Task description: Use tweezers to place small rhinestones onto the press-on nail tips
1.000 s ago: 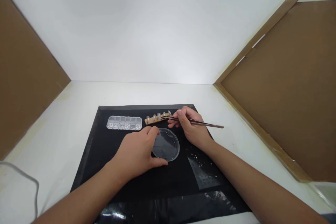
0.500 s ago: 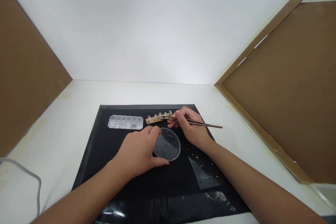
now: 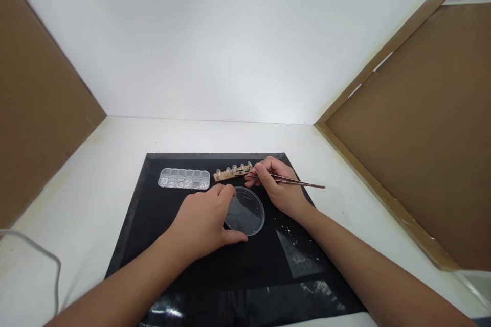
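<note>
My left hand (image 3: 207, 219) grips the left rim of a round clear plastic dish (image 3: 247, 214), its thumb at the near edge and fingers at the far edge. A few tiny specks lie in the dish. Between the thumb and fingers of my right hand (image 3: 278, 181) is a pair of long dark tweezers (image 3: 299, 182). Their tips point left, at a wooden strip (image 3: 224, 176) carrying several clear nail tips upright in a row. Whether the tweezer tips touch the strip or hold anything is too small to tell.
Left of the strip lies a clear compartment box (image 3: 184, 179) with small shiny pieces in its near row. Loose bits (image 3: 289, 230) and a clear film (image 3: 299, 255) are on the black mat (image 3: 153, 245). Cardboard panels (image 3: 414, 138) flank the table; a grey cable (image 3: 42, 250) runs at left.
The tweezers have shifted very slightly, their legs now looking a little further apart near the right end. My left hand and the dish keep their place.
</note>
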{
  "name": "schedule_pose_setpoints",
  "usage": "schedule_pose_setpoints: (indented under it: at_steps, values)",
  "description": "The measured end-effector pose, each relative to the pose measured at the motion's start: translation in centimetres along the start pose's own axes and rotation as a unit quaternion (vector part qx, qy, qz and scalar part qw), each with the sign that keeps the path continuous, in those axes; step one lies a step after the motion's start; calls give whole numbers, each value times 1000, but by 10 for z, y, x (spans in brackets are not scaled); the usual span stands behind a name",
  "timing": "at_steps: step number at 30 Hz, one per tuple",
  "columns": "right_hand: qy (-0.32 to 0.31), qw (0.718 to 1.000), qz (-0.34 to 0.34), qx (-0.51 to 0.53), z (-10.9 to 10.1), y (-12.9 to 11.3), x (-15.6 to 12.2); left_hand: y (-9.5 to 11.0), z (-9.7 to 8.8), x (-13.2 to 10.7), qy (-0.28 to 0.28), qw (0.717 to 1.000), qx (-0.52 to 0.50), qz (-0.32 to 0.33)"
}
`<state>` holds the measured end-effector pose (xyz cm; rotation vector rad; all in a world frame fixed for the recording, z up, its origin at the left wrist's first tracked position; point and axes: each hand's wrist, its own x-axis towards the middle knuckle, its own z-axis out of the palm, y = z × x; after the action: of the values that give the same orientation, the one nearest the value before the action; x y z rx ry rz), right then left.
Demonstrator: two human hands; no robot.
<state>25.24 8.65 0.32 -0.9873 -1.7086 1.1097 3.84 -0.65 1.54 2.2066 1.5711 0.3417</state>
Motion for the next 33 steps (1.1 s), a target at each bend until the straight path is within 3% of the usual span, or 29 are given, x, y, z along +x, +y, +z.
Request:
schedule_pose_setpoints:
  at_steps: [12, 23, 28, 33]
  values:
    - [9, 1000, -16, -24, -5, -4, -1, 0, 0, 0, -2, 1000, -1, -3]
    - [54, 986, -147, -53, -22, -7, -9, 0, 0, 0, -1, 1000, -6, -5]
    - [-34, 980, -164, -104, -30, -8, -13, -1, 1, -1, 5, 1000, -3, -1]
    - [-129, 947, -196, -219, -32, -22, -15, -3, 3, -2, 10, 1000, 0, 4]
